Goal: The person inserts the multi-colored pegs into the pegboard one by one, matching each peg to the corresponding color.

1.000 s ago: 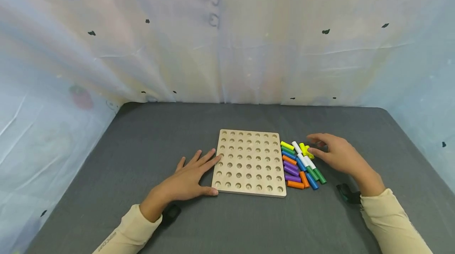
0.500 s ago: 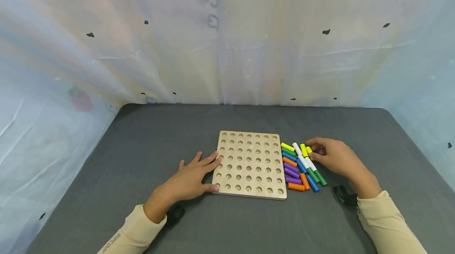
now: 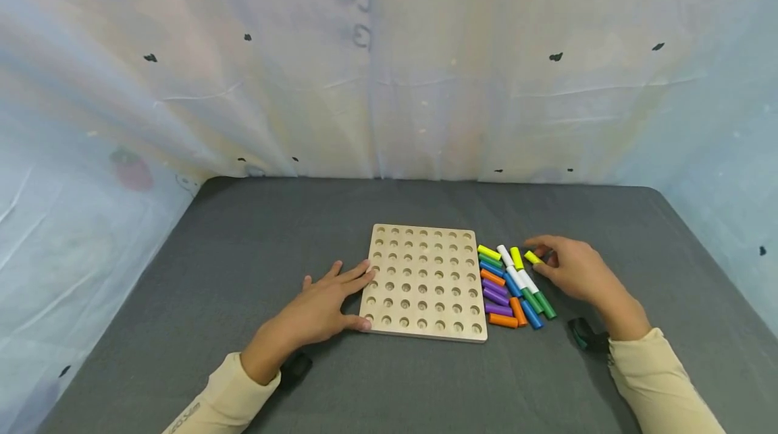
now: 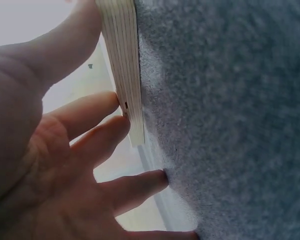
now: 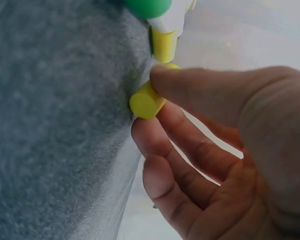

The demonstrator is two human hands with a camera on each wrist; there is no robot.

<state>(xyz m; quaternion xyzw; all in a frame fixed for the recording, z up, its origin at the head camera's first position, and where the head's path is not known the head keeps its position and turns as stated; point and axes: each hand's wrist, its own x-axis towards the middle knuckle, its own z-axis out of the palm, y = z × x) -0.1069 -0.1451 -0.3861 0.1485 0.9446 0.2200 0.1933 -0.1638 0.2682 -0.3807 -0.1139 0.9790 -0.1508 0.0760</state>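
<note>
A square pale wooden board (image 3: 425, 333) with rows of round holes lies on the grey table. Along its left edge rests my left hand (image 3: 316, 307), fingers spread; in the left wrist view, thumb and fingertips meet the board's layered side (image 4: 124, 65). To the right of the board, my right hand (image 3: 580, 270) pinches a short yellow peg (image 5: 146, 103) between thumb and fingers, low at the table surface. The peg lies slightly apart from a cluster of coloured pegs (image 3: 498, 287). Another yellow peg (image 3: 516, 258) sits at the cluster's far end.
Green, white, blue, orange and purple pegs lie on their sides, packed against the board's right edge. A pale hanging sheet (image 3: 425, 117) closes off the back and sides of the grey table (image 3: 292, 218).
My right hand has come down onto the far-right yellow peg and drawn it slightly away from the other yellow peg. The left hand stays at the board's edge.
</note>
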